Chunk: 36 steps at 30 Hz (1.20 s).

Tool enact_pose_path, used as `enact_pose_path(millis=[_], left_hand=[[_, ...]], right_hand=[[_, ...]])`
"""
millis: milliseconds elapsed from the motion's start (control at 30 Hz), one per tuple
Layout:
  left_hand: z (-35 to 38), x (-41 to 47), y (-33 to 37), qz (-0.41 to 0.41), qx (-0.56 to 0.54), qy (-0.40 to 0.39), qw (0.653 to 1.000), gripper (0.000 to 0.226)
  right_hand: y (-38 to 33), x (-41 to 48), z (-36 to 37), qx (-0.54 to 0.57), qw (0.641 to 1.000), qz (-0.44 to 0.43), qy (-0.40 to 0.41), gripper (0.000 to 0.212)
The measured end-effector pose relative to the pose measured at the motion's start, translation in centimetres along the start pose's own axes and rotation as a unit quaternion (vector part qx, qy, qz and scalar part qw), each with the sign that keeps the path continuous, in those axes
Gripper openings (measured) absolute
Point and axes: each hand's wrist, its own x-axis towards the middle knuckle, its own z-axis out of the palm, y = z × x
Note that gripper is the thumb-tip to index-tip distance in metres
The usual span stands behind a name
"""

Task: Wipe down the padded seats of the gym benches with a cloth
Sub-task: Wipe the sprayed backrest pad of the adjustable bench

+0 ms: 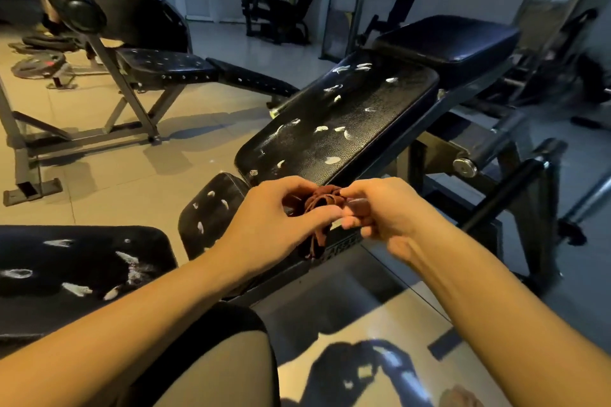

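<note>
One leg [211, 360]: bottom edge, cut off by the frame; its covering is blurred and cannot be identified.
Shadow [363, 370]: dark, blurred shape on the floor [109, 175] right of the leg; lower part cut off.
Left hand [264, 225]: fingers curled, thumb and fingertips pinching the cloth from the left; fingertips partly hidden behind the fabric.
Right hand [380, 211]: thumb and forefinger pinching the cloth from the right; other fingers curled under, palm not visible.
Cloth [322, 201]: reddish-brown, bunched in folds between both hands, a tail hanging below them. Full size is hidden by the grip. Held in front of the lower end of the long inclined pad; contact with that pad cannot be determined.
Frame plate [344, 241]: below the cloth, partly covered, lettering unreadable.
Near pad [66, 274]: lower left, black with white streaks; cut off at the left edge.
Small seat pad [208, 208]: just left of the left hand, black with white marks; right part hidden behind that hand.
Long inclined pad [347, 122]: beyond the hands, black and textured, rising away to the right, with many white smears; residue or wear cannot be told.
Upper pad [446, 40]: at the top of the inclined pad, black and glossy.
Far bench [165, 68]: left background, black studded pad on a grey frame; upper end blurred.
Weight plates [39, 63]: on the floor at far left, blurred.
Machine [274, 6]: by the back wall, dark, detail not resolvable.
</note>
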Motion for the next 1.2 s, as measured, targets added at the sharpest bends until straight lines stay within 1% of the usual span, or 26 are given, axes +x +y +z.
enact_pose_path(millis=[33, 100, 200, 300, 433, 500, 533, 567, 633, 667, 700, 767, 833, 900, 967, 1000, 1033, 1067, 1133, 1167, 1200], left_hand=[[-0.2, 0.1, -0.1, 0.004, -0.005, -0.008, 1.0, 0.033], [-0.8, 0.5, -0.4, -0.012, -0.031, -0.004, 0.999, 0.023], [-1.6, 1.2, -0.7, -0.086, -0.117, 0.0, 0.989, 0.011], [-1.8, 1.4, -0.6, -0.17, -0.256, -0.012, 0.951, 0.014], [-2.0, 1.8, -0.5, -0.264, -0.354, -0.004, 0.897, 0.014], [-1.8, 1.6, -0.4, -0.317, -0.396, 0.019, 0.862, 0.015], [-1.7, 1.3, -0.5, -0.33, -0.408, 0.034, 0.851, 0.017], [-1.7, 1.1, -0.7, -0.33, -0.408, 0.044, 0.85, 0.022], [-1.4, 0.7, -1.1, -0.306, -0.37, 0.058, 0.875, 0.034], [-1.3, 0.4, -1.1, -0.293, -0.352, 0.075, 0.886, 0.036], [-1.2, 0.4, -1.3, -0.284, -0.341, 0.1, 0.891, 0.033], [-1.0, 0.8, -1.8, -0.281, -0.341, 0.133, 0.887, 0.019], [-1.3, 1.9, -2.8, -0.277, -0.337, 0.161, 0.885, 0.012], [-2.4, 3.8, -4.6, -0.25, -0.293, 0.192, 0.903, 0.015], [-3.8, 6.1, -6.6, -0.207, -0.226, 0.193, 0.932, 0.018], [-4.4, 7.3, -7.7, -0.185, -0.163, 0.189, 0.951, 0.018], [-5.0, 8.6, -8.8, -0.161, -0.071, 0.18, 0.968, 0.016], [-5.6, 9.9, -9.9, -0.136, 0.025, 0.169, 0.976, 0.013], [-6.4, 11.9, -11.8, -0.081, 0.151, 0.135, 0.976, 0.007], [-6.5, 12.6, -12.7, -0.061, 0.188, 0.112, 0.974, 0.006], [-6.4, 13.1, -13.6, -0.049, 0.212, 0.092, 0.972, 0.005]], right_hand=[[0.0, -0.2, 0.0, 0.007, 1.0, 0.0, 0.001, 0.012], [-0.1, -0.7, -0.2, 0.007, 1.0, -0.008, -0.002, 0.017], [0.1, -1.6, -0.7, -0.012, 0.999, -0.052, -0.003, 0.02], [1.0, -2.4, -0.4, -0.079, 0.994, -0.08, 0.01, 0.013], [2.3, -2.2, 1.0, -0.093, 0.994, -0.05, -0.04, 0.038], [2.4, -1.7, 2.0, -0.096, 0.993, -0.066, -0.03, 0.048], [2.4, -1.5, 2.7, -0.098, 0.992, -0.079, -0.018, 0.053], [2.5, -1.3, 3.4, -0.098, 0.991, -0.091, -0.009, 0.052], [2.6, -0.9, 4.6, -0.104, 0.988, -0.112, 0.004, 0.046], [2.6, -0.7, 5.1, -0.112, 0.986, -0.12, 0.007, 0.044], [2.7, -0.5, 5.4, -0.122, 0.984, -0.128, 0.007, 0.043], [2.8, -0.2, 5.6, -0.137, 0.979, -0.152, 0.001, 0.046], [3.0, 0.0, 5.1, -0.149, 0.975, -0.163, 0.0, 0.039], [3.4, 0.5, 3.8, -0.162, 0.973, -0.161, 0.025, 0.026], [4.1, 1.7, 1.9, -0.173, 0.97, -0.153, 0.082, 0.02], [4.3, 2.4, 1.0, -0.185, 0.966, -0.145, 0.109, 0.025], [4.5, 3.1, 0.4, -0.201, 0.961, -0.138, 0.13, 0.036], [4.6, 3.7, 0.1, -0.218, 0.956, -0.136, 0.142, 0.052], [4.3, 4.7, 0.1, -0.237, 0.948, -0.144, 0.155, 0.083], [4.1, 5.2, 0.2, -0.24, 0.946, -0.153, 0.157, 0.094], [4.0, 5.7, 0.3, -0.243, 0.945, -0.158, 0.155, 0.1]])
